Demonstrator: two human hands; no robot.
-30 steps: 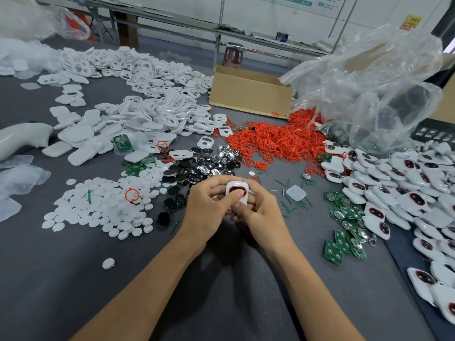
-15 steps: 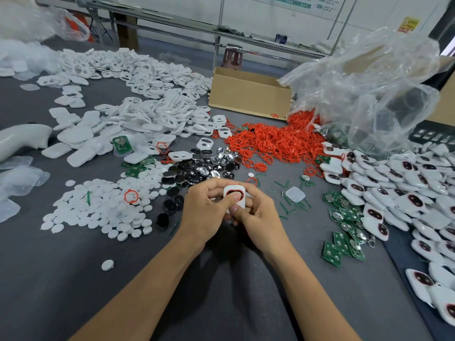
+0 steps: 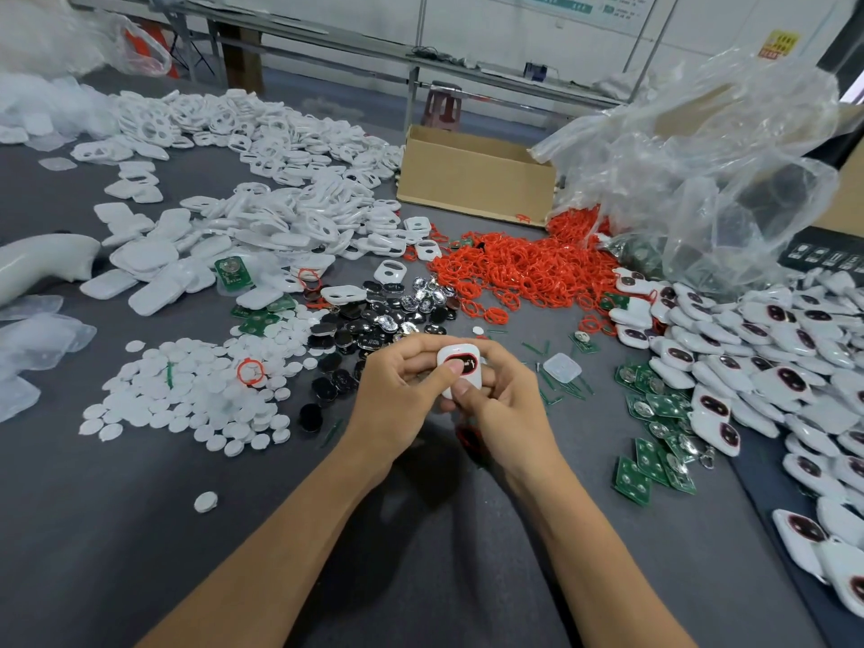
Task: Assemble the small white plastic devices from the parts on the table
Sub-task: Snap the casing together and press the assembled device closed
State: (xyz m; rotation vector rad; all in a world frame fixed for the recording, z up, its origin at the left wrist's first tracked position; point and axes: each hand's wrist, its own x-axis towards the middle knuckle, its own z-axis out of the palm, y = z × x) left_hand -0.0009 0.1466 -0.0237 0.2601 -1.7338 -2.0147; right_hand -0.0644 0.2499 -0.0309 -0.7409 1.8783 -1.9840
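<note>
White device (image 3: 460,367), red-rimmed opening up, is pinched between thumbs and curled fingers of left hand (image 3: 397,404) and right hand (image 3: 505,409) above the middle of the table (image 3: 140,530); red rings (image 3: 523,268) heap beyond, more devices (image 3: 771,367) along the right edge

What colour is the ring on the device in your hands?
Red ring on the white device, seen in the head view.
</note>
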